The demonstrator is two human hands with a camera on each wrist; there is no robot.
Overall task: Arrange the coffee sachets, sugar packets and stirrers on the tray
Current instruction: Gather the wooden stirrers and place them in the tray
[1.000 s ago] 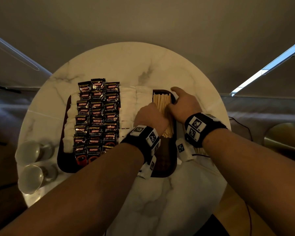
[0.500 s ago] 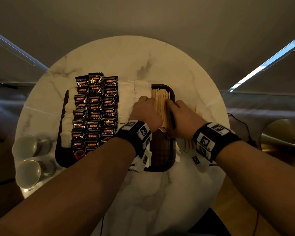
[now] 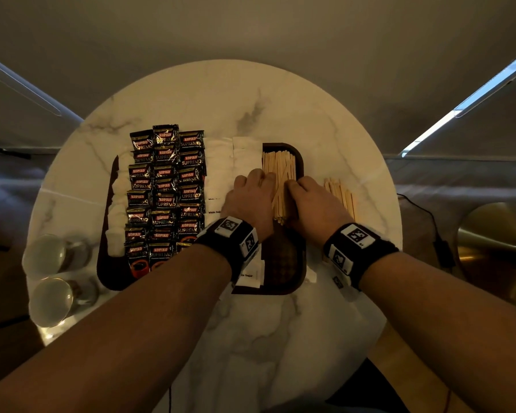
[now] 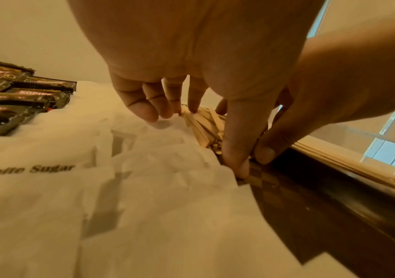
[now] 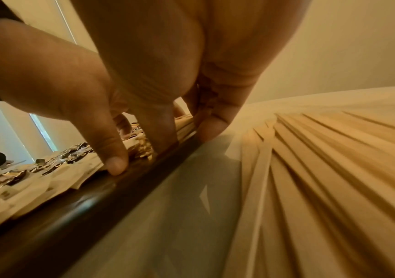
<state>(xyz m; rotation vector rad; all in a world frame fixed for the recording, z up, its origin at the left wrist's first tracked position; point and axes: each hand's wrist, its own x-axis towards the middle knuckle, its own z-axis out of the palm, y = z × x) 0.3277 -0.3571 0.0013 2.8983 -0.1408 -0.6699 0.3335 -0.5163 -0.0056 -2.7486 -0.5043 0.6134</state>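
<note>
— From above, where are your hands?

— My left hand [image 3: 252,198] and right hand [image 3: 312,201] squeeze the bundle of pale wooden stirrers [image 3: 280,186] at the dark rectangular tray's [image 3: 301,263] right edge, beside white paper sugar packets [image 3: 245,158] and black coffee sachets [image 3: 164,186].

— And the wrist views?

— Left thumb and fingers [image 4: 144,107] press the bundle [image 4: 206,124]. My right fingers [image 5: 210,122] curl against it; loose stirrers [image 5: 322,169] lie on the round marble table [image 5: 180,216].

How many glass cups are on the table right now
2. Both clear glass cups stand at the left edge of the round white marble table, beside the dark tray: one farther, one nearer. Arms could hide others.
</note>
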